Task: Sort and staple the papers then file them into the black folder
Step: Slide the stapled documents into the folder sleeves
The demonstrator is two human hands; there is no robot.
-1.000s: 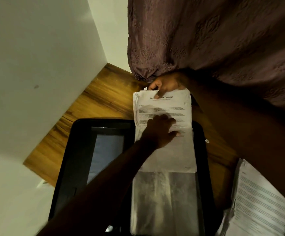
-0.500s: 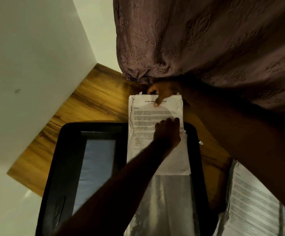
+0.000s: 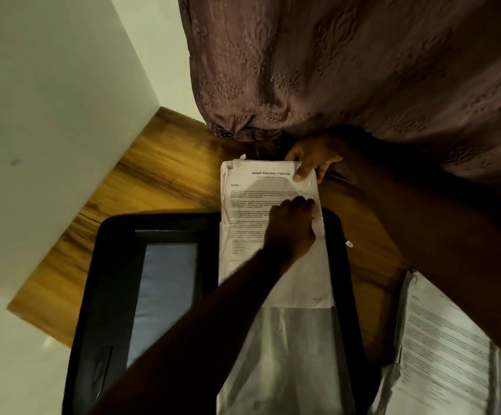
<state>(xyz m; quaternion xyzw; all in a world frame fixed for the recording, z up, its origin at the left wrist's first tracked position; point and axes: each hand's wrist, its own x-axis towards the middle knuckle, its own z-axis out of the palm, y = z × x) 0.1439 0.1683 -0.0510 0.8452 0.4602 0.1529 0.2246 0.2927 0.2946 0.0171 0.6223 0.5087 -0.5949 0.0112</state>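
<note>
Head view: your right hand re-pinched the papers at their corner. Left hand below that grip, hold unclear; folder filing proceeds.

Likely a home: embroidered curtain, wooden desk, white wall.

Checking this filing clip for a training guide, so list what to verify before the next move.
1. Black folder lies open on the wooden table: ok.
2. White printed paper stack is under control, with the right hand pinching its top edge and the left hand resting on it: ok.
3. Stack lies fully inside the folder: not ok; its top overhangs the far edge.
4. Stack is stapled: cannot tell.
5. Clear plastic sleeve is open to receive it: cannot tell.
6. All papers are filed: not ok; a loose pile of printed sheets lies beside the folder.
</note>
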